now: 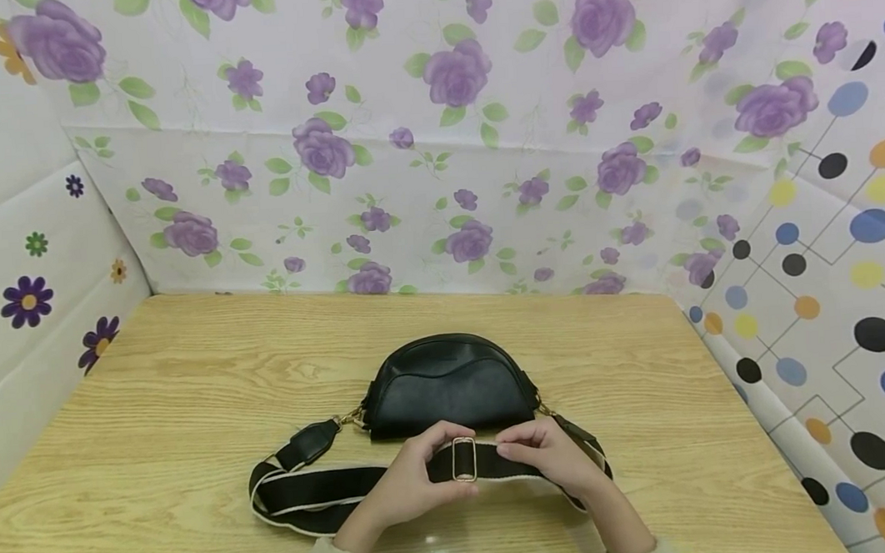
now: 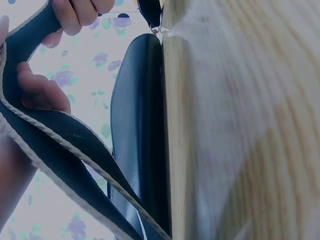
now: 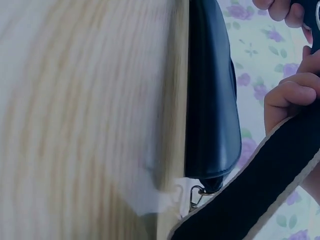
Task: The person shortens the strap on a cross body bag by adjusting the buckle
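A black half-moon handbag (image 1: 452, 389) stands on the wooden table, behind both hands. Its black strap (image 1: 318, 488) with cream edges is lifted in front of it, looping low at the left. My left hand (image 1: 411, 478) pinches the strap across its width, thumb below and fingers above, beside a gold rectangular slider buckle (image 1: 475, 458). Just right of the buckle, my right hand (image 1: 560, 454) pinches the strap's upper edge between thumb and fingers. In the right wrist view the strap (image 3: 265, 175) runs down past a metal clasp (image 3: 195, 196) at the handbag's end.
The wooden table (image 1: 215, 380) spreads out to both sides of the handbag. A floral cloth (image 1: 408, 186) hangs at the back, with a flower-patterned sheet (image 1: 28, 248) at the left and a dotted one (image 1: 826, 290) at the right. A black leather strap end (image 1: 312, 442) lies left of the handbag.
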The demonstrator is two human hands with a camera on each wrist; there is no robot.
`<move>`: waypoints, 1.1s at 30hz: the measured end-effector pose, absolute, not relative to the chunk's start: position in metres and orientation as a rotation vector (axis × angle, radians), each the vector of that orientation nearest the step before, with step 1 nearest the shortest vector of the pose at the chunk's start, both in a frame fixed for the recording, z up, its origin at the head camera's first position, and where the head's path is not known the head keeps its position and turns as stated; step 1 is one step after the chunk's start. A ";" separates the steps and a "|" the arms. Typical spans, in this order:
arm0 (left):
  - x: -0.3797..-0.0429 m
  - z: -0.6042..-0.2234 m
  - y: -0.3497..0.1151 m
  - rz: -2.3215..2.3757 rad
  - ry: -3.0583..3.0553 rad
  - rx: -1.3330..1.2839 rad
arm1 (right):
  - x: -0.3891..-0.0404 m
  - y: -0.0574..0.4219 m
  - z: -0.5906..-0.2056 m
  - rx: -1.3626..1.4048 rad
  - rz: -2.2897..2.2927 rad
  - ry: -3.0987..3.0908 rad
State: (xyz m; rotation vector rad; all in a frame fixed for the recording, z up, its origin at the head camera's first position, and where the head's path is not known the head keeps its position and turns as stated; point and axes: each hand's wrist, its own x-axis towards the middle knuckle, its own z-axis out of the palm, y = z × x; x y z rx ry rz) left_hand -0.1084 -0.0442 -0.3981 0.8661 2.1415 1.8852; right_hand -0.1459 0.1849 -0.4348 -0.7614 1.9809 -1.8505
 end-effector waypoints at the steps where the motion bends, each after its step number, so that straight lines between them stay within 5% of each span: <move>1: -0.108 -0.398 -0.044 1.888 2.139 0.868 | -0.146 0.185 -0.435 -0.762 -1.863 1.969; 33: -0.118 -0.425 -0.039 1.945 2.042 1.019 | -0.144 0.173 -0.432 -0.893 -1.931 1.777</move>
